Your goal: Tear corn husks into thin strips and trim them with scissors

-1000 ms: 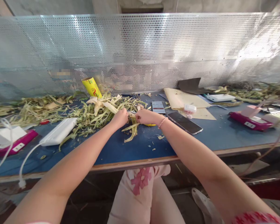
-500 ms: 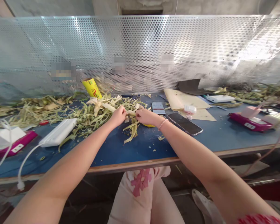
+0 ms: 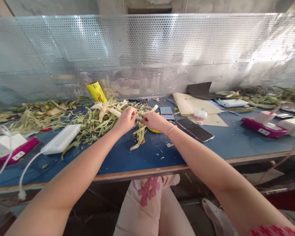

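Observation:
My left hand [image 3: 126, 120] is closed, its fingers curled around one end of a pale plant strip [image 3: 139, 118] that spans the short gap to my right hand. Closed on the other end, my right hand [image 3: 153, 121] wears a beaded bracelet on its wrist. A pale flat tip [image 3: 153, 109] sticks up beyond the right fingers. Left of and beneath the hands spreads a heap of dried green-yellow leaves [image 3: 93, 119], and a few strips [image 3: 138, 136] hang toward the front. Part of a yellow round object [image 3: 155, 131] shows under my right hand; the rest is hidden.
A yellow tube [image 3: 97, 92] leans at the back by the perforated metal screen [image 3: 157, 42]. To the right lie a phone [image 3: 195, 129], another phone [image 3: 167, 113], a white earphone case [image 3: 200, 114] and brown paper [image 3: 186, 103]. A white power bank [image 3: 62, 139] and magenta socket blocks [image 3: 264, 127] flank me.
My left hand has turned, its thumb side now higher, and shifted slightly right. The pale tip now stands up above my right hand. Everything else on the table stays put.

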A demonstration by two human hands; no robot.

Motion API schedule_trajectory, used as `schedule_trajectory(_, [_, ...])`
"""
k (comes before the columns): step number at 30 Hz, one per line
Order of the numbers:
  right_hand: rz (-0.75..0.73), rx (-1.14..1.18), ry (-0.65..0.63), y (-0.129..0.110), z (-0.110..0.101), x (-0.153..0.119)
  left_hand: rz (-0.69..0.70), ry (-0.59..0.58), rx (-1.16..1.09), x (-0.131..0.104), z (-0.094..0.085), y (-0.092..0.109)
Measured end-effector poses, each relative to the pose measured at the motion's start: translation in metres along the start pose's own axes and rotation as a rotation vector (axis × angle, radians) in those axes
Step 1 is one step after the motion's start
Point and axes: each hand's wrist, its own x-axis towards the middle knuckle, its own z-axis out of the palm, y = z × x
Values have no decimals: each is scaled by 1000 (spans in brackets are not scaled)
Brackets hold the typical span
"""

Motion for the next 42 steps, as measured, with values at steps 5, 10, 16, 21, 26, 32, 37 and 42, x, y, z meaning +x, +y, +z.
schedule_trajectory(5, [-20,-15,-4,-2,1,-1,-71,-75,34,0,3,-3])
schedule_trajectory(10, [-41,-4,-42,-3,3,-1,-195,-183,45,-2,8,-4])
schedule_trajectory(16, [-57,29,-41,-2,4,0,-135,-226,-4,0,5,-5])
schedule_trajectory(21, [-50,47,-35,-2,3,0,-158,-237,13,1,1,-2])
schedule_trajectory(26, [-59,84,-42,-2,4,0,-229,-219,70,1,0,1])
schedule_trajectory(32, [-95,71,-88,-4,2,1,-180,-262,219,2,0,-2])
schedule_trajectory(37, [-156,6,-154,-12,-5,-1,-91,-333,351,2,1,-5])
schedule_trajectory(42, [-238,-70,-165,-11,-2,1,-79,-360,397,2,4,-5])
